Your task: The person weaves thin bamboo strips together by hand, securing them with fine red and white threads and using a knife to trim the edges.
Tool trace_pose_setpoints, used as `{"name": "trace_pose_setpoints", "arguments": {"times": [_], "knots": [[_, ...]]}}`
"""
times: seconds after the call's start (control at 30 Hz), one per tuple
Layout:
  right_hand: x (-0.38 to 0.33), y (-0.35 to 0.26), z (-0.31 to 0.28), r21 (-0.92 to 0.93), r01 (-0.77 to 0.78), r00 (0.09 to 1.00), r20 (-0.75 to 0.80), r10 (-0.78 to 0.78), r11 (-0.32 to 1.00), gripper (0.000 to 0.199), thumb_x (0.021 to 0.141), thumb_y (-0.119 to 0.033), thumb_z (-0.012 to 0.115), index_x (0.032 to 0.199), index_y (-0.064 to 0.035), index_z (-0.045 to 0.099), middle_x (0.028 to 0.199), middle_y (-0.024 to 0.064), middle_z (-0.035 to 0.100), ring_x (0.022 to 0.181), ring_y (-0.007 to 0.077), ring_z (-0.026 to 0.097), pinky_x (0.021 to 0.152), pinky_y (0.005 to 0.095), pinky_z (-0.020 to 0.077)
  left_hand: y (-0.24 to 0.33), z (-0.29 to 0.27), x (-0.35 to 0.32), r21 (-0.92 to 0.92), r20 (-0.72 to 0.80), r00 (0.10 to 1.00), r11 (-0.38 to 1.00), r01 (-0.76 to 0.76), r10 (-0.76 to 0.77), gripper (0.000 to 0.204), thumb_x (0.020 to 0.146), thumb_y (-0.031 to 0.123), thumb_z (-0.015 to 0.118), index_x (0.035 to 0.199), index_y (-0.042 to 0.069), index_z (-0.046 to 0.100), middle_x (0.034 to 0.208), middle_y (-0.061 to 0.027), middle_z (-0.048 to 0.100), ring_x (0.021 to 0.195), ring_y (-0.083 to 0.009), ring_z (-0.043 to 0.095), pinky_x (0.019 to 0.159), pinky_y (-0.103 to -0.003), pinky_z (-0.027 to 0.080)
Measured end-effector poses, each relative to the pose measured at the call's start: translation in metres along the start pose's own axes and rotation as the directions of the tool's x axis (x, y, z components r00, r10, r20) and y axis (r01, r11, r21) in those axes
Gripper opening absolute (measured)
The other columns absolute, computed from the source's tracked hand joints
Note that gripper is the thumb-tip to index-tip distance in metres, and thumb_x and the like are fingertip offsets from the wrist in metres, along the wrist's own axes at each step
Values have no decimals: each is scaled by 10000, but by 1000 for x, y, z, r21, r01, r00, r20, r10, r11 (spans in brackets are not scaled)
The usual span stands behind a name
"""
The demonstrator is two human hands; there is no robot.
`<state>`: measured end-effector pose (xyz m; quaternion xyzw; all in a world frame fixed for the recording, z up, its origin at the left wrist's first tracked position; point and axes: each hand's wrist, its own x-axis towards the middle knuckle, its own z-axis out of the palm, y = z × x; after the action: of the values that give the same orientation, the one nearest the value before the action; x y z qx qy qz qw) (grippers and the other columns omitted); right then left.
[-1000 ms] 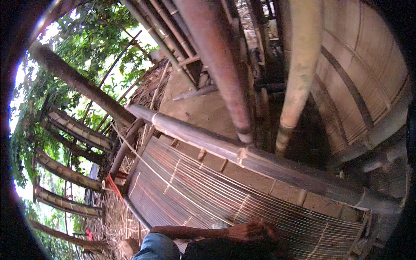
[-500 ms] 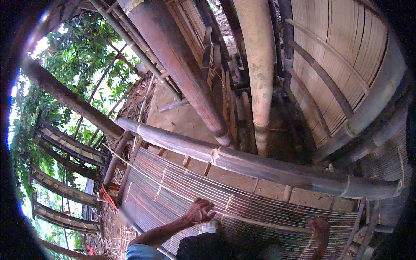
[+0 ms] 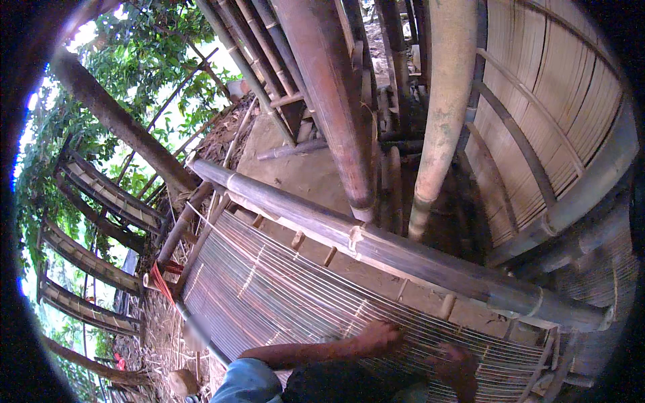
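A mat of thin parallel slats (image 3: 228, 269), crossed by rows of pale cord stitching, lies stretched in front of me. Over its right half, my left hand (image 3: 379, 337) has its fingers curled close to the slats near the far edge. What they hold, if anything, is hidden. My right hand (image 3: 457, 366) is just to the right, low over the mat, its fingers smeared by motion. One long pale strip (image 3: 208, 221) runs along the far side of the mat, its left end sticking out past the frame.
A thick bamboo pole (image 3: 289, 209) crosses just beyond the mat. Upright bamboo posts (image 3: 443, 101) stand behind it. A slatted panel (image 3: 537, 114) rises at the right. Orange cord (image 3: 161, 283) is tied at the mat's left corner. Bamboo racks (image 3: 94, 258) stand outside at left.
My left hand has moved right along the mat, and my right hand left, so they are now close together. The view has shifted a little.
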<state>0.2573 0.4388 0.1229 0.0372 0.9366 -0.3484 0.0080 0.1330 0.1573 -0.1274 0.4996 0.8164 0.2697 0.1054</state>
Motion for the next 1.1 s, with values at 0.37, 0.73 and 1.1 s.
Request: {"name": "trace_pose_setpoints", "arguments": {"times": [0.37, 0.73, 1.1], "knots": [[-101, 157, -90, -546, -332, 941, -253, 226, 769, 434, 704, -388, 852, 967, -79, 696, 973, 75, 680, 962, 242, 617, 908, 388, 495, 39, -242, -7, 36, -256, 945, 975, 221, -205, 273, 740, 352, 774, 865, 117, 712, 858, -78, 635, 856, -276, 600, 800, -422, 463], [-82, 142, -65, -277, -391, 852, -471, 231, 878, 286, 723, -269, 834, 846, -85, 653, 823, 44, 611, 809, 219, 552, 820, 390, 443, 0, -237, 29, -43, -339, 929, 989, 144, -150, 389, 618, 439, 821, 756, 100, 688, 743, -98, 524, 798, -277, 545, 748, -400, 386], [-35, 98, -27, -55, -218, 897, -405, 178, 974, 257, 776, -247, 802, 773, -69, 616, 737, 50, 536, 739, 222, 491, 779, 398, 378, -40, -256, 13, 29, -308, 907, 951, 309, -286, 366, 648, 431, 829, 707, 100, 684, 757, -71, 623, 815, -263, 604, 805, -406, 428]]}}
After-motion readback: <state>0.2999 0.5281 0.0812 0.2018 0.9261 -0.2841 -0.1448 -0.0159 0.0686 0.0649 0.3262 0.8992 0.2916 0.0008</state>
